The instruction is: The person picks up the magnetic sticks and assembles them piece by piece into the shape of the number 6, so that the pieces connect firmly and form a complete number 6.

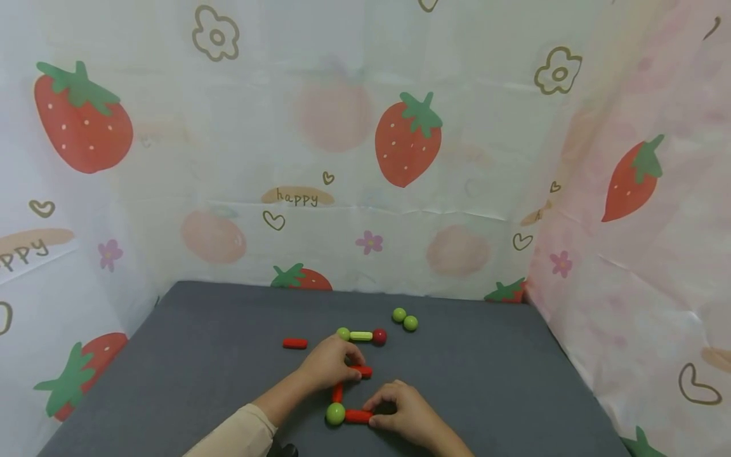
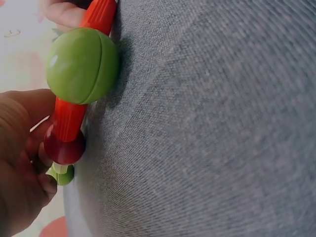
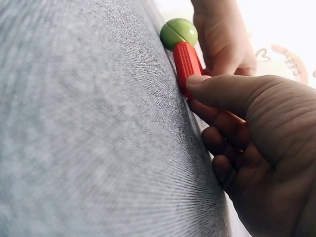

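Note:
My left hand (image 1: 330,363) pinches a red rod (image 1: 365,371) between thumb and fingers. A dark red ball (image 2: 64,147) lies by those fingers, hidden under the hand in the head view. From this ball another red rod (image 2: 68,119) runs toward me to a green ball (image 1: 335,414). My right hand (image 1: 408,412) pinches the free end of a third red rod (image 1: 358,416), whose other end meets the green ball. In the right wrist view the thumb (image 3: 200,85) presses on that rod's ribbed side.
Beyond my left hand lies a yellow-green rod (image 1: 361,336) between a green ball (image 1: 342,334) and a red ball (image 1: 379,336). A loose red rod (image 1: 294,343) is to the left. Two green balls (image 1: 410,323) sit farther back on the grey tabletop (image 1: 485,368).

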A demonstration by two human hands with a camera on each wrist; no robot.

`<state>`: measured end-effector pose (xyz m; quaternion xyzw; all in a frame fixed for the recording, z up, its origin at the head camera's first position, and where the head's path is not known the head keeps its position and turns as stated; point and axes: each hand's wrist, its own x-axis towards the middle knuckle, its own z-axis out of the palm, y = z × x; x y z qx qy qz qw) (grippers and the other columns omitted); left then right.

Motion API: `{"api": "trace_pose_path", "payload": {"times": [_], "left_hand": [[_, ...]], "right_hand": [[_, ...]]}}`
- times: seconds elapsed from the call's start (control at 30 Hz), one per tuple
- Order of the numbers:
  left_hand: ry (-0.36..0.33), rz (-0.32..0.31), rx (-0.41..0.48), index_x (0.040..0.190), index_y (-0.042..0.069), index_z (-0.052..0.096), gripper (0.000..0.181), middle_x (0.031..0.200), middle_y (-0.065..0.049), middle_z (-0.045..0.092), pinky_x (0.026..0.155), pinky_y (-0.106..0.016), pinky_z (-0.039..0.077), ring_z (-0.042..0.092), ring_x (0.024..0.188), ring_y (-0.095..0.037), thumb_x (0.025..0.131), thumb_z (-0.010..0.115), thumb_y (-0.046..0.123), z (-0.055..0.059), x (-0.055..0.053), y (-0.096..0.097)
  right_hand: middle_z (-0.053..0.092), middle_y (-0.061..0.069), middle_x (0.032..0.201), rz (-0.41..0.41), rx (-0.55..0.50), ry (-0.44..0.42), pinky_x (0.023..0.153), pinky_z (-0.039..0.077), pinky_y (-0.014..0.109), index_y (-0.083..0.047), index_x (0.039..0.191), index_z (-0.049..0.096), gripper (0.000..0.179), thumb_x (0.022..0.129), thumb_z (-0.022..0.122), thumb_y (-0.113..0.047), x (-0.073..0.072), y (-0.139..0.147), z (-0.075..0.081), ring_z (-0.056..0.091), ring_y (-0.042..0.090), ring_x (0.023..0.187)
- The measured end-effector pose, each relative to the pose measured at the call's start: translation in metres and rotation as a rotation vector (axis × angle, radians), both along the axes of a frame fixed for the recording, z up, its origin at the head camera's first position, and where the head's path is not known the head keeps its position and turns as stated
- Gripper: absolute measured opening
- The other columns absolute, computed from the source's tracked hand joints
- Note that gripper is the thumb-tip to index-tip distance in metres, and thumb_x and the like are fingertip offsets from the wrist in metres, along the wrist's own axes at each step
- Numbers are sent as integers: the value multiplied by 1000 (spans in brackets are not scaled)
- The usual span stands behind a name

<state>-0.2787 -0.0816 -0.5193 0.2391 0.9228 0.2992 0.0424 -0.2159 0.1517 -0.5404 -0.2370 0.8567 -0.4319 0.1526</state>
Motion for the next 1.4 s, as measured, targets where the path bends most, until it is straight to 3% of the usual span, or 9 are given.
{"api": "trace_pose_path", "payload": {"times": [0.33, 0.57, 0.77, 1.0, 1.2, 1.4], "left_hand": [[-84, -11, 92, 99, 29, 80, 17, 94, 17, 73, 86, -38, 53, 65, 97, -11, 84, 86, 28, 1, -1, -4], [-104, 18, 104, 100, 29, 80, 16, 95, 18, 73, 86, -39, 54, 66, 97, -11, 84, 86, 28, 2, 0, -8], [-112, 20, 142, 99, 27, 80, 16, 92, 16, 74, 80, -35, 54, 65, 90, -8, 84, 86, 26, -1, 0, -6], [-142, 41, 152, 98, 27, 80, 15, 92, 16, 73, 83, -36, 54, 64, 93, -10, 84, 86, 24, 0, 0, -5], [-140, 47, 154, 97, 28, 80, 15, 94, 15, 73, 83, -37, 53, 65, 96, -11, 84, 86, 25, -2, 2, -6], [-115, 34, 164, 98, 28, 80, 16, 94, 15, 74, 84, -37, 54, 66, 98, -14, 84, 86, 25, -2, 2, -6]], "right_hand": [[68, -13, 96, 4, 39, 14, 80, 44, 28, -31, 99, 80, 15, 85, 84, -25, 1, 0, 4, 56, 7, 90], [70, -14, 100, 29, 85, 28, 85, 47, 31, -26, 102, 79, 16, 87, 83, -24, -6, 0, 23, 60, 7, 97], [71, -9, 106, -52, 86, 182, 84, 49, 38, -17, 108, 79, 18, 91, 80, -20, -30, 16, 51, 61, 19, 100], [69, -6, 107, -216, 99, 265, 79, 49, 38, -23, 106, 78, 15, 94, 76, -15, -67, 35, 72, 60, 20, 102], [70, -3, 108, -339, 76, 251, 75, 52, 38, -17, 111, 77, 17, 94, 76, -16, -99, 47, 69, 61, 19, 97], [71, 3, 113, -454, 72, 212, 80, 53, 42, -13, 114, 76, 21, 94, 76, -16, -117, 51, 55, 64, 21, 99]]}}
